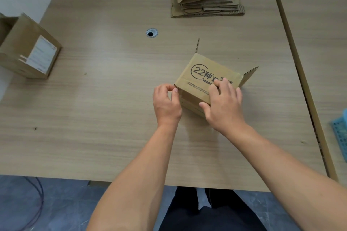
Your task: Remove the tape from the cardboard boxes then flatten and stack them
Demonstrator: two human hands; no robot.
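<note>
A small cardboard box (201, 73) with black print lies on its side on the wooden table (105, 88), its far flaps standing open. My right hand (223, 105) presses flat on the box's near top edge, thumb on the front face. My left hand (166, 103) pinches at the box's near left corner with thumb and forefinger; whether tape is between them is too small to tell. A stack of flattened boxes (206, 0) lies at the far side of the table, its top piece partly raised.
Another cardboard box (30, 48) with a white label sits at the table's left edge. A cable hole (151, 33) is in the table's middle. A second table (319, 24) adjoins on the right with a blue basket (340, 133). A cable lies on the floor.
</note>
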